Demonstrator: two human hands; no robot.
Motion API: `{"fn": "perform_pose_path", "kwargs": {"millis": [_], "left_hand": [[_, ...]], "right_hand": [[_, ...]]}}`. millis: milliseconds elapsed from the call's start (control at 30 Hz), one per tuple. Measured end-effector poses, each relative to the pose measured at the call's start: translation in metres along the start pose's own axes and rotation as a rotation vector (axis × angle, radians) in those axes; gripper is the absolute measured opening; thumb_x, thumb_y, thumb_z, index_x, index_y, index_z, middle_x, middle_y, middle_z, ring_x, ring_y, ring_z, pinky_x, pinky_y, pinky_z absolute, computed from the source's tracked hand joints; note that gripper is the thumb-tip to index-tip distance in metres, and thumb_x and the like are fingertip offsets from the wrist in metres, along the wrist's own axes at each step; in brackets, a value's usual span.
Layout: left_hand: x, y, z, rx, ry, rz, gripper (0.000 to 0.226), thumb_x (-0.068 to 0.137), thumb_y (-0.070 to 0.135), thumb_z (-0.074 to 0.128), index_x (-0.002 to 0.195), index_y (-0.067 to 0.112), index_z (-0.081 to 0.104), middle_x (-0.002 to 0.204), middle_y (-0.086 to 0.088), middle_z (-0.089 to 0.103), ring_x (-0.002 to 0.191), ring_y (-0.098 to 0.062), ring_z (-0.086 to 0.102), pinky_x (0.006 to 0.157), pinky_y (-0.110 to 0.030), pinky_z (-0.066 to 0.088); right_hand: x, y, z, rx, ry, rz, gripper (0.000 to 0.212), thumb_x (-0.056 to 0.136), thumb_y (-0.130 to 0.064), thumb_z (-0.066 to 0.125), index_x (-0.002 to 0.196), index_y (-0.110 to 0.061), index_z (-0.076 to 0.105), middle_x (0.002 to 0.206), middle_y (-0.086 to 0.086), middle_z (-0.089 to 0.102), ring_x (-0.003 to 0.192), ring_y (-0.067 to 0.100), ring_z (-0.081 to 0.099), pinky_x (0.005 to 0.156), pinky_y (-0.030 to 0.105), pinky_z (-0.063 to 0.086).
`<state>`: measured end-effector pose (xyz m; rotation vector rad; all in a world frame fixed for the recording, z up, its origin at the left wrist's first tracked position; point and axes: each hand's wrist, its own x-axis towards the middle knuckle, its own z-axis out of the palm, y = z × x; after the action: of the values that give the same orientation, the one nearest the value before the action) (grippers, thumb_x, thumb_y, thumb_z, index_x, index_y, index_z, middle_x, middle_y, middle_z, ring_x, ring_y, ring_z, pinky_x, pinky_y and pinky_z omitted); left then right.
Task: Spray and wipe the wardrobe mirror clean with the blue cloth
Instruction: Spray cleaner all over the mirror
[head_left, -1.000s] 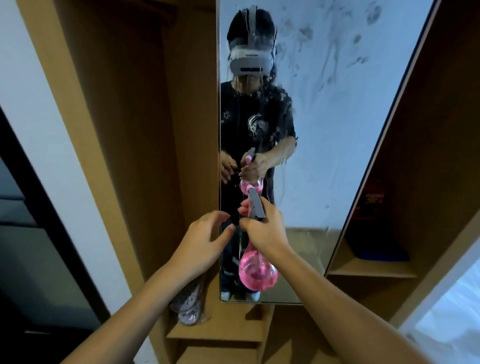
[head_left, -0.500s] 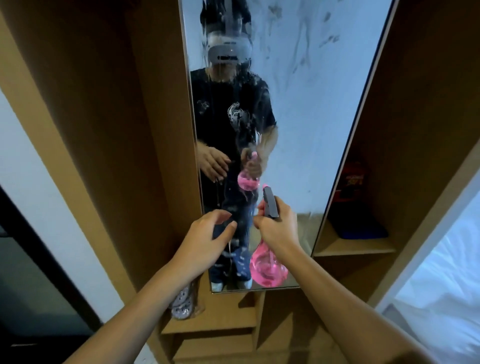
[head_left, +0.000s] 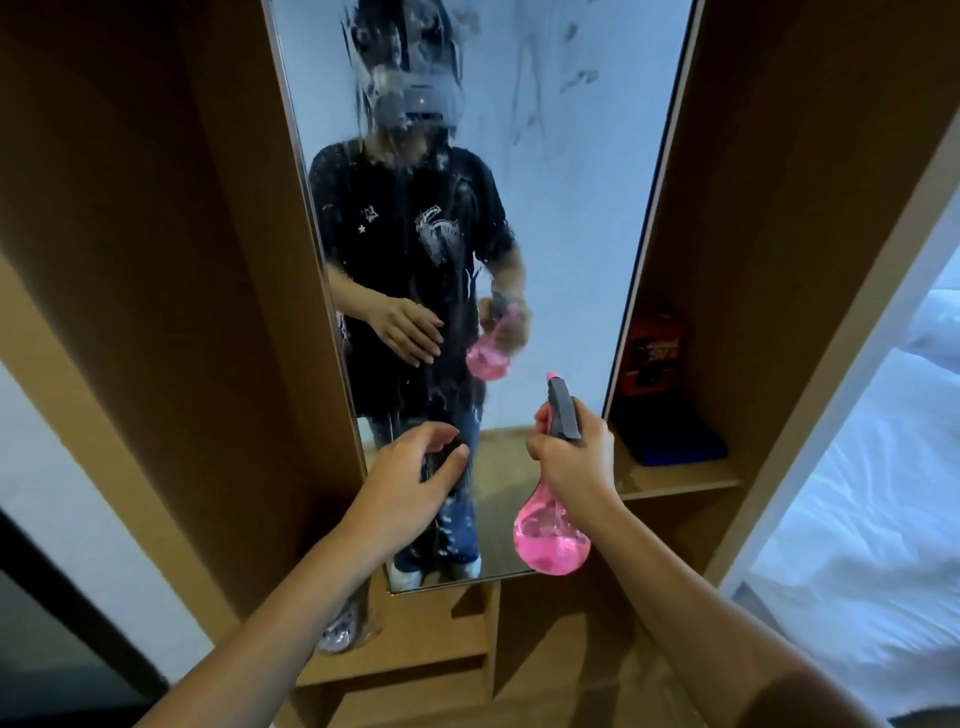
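— Pink, that bulb-shaped spray bottle (head_left: 551, 540); who has it?
— The right hand (head_left: 571, 457) grips its neck, fingers (head_left: 540, 415) curled round under the grey spray head (head_left: 563, 410), nozzle aimed at the glass. The round belly hangs below the fist, in front of the mirror's lower edge.
— And the mirror (head_left: 561, 208)?
— Tall, set between brown wardrobe panels (head_left: 156, 260). Its upper and middle parts are wet with droplets and runs, with dark smears high on the right.
— The left hand (head_left: 410, 483)?
— It holds nothing. Fingers (head_left: 441, 431) loosely bent and slightly spread, thumb out, hovering near the lower glass; whether it touches, I cannot tell.
— The blue cloth (head_left: 675, 447)?
— Folded flat on the shelf (head_left: 675, 478) in the open compartment right of the mirror, in front of a red box (head_left: 654, 348). Well apart from both hands.
— Anything else?
— A white bed (head_left: 872, 493) at far right.
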<state>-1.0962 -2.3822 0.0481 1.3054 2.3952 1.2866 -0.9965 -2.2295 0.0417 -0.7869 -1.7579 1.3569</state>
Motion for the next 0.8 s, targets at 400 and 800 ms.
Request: {"fn": "perform_pose_path", "kwargs": {"millis": [400, 800], "left_hand": [[0.005, 0.015, 0.026, 0.009, -0.019, 0.008, 0.037, 0.096, 0.035, 0.052, 0.129, 0.019, 0.054, 0.124, 0.008, 0.057, 0.117, -0.006, 0.051, 0.103, -0.024, 0.04], [0.009, 0.022, 0.045, -0.022, -0.035, -0.004, 0.03, 0.095, 0.034, 0.054, 0.123, 0.022, 0.056, 0.118, 0.012, 0.058, 0.116, -0.005, 0.053, 0.102, -0.026, 0.043]], "right_hand": [[0.011, 0.02, -0.033, 0.007, 0.008, 0.002, 0.036, 0.075, 0.007, 0.064, 0.099, -0.02, 0.064, 0.094, -0.012, 0.067, 0.087, 0.007, 0.064, 0.074, 0.022, 0.053], [0.021, 0.031, -0.061, -0.011, 0.029, 0.023, 0.031, 0.075, 0.007, 0.064, 0.094, -0.017, 0.063, 0.087, -0.005, 0.063, 0.07, 0.01, 0.055, 0.062, 0.023, 0.048]]}}
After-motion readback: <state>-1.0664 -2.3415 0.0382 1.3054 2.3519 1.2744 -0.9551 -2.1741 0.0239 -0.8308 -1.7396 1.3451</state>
